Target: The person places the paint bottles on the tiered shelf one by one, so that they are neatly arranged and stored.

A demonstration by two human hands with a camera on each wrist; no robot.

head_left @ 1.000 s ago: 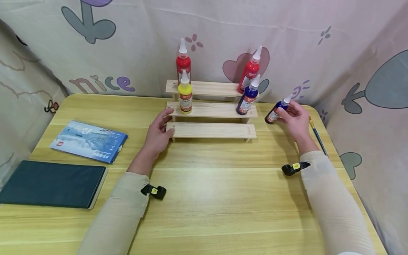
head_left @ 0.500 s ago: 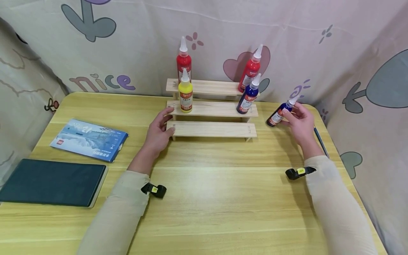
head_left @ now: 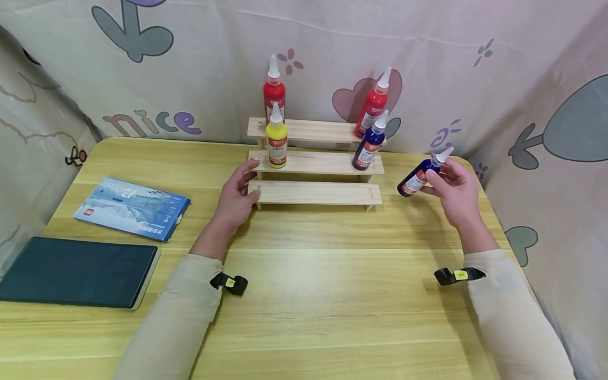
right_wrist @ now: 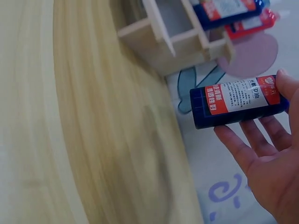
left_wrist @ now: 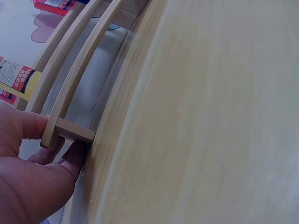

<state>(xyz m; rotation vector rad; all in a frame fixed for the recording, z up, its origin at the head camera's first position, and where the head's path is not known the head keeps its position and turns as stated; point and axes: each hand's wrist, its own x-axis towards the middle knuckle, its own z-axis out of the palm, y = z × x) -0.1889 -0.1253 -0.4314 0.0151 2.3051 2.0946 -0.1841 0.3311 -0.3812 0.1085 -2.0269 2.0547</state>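
Note:
My right hand (head_left: pixel 458 192) holds a blue squeeze bottle (head_left: pixel 419 178) with a white pointed nozzle, tilted, right of the wooden step rack. In the right wrist view its label (right_wrist: pixel 238 95) faces the camera, with the thumb and fingers on opposite sides. My left hand (head_left: pixel 237 192) grips the left end of the three-tier rack (head_left: pixel 313 193); in the left wrist view the thumb lies over the end of the lowest step (left_wrist: pixel 70 88). On the middle step stand a yellow bottle (head_left: pixel 277 145) and another blue bottle (head_left: pixel 368 149).
Two red bottles (head_left: pixel 274 97) stand on the top step, one at each end. A blue picture packet (head_left: pixel 133 207) and a dark green book (head_left: pixel 78 272) lie at the left of the table (head_left: pixel 332 311). A printed curtain (head_left: pixel 214 68) hangs behind.
My right hand has moved right and toward me with the blue bottle, lifting it off the table; the paintbrush is now hidden behind the arm. My left hand has stayed on the rack.

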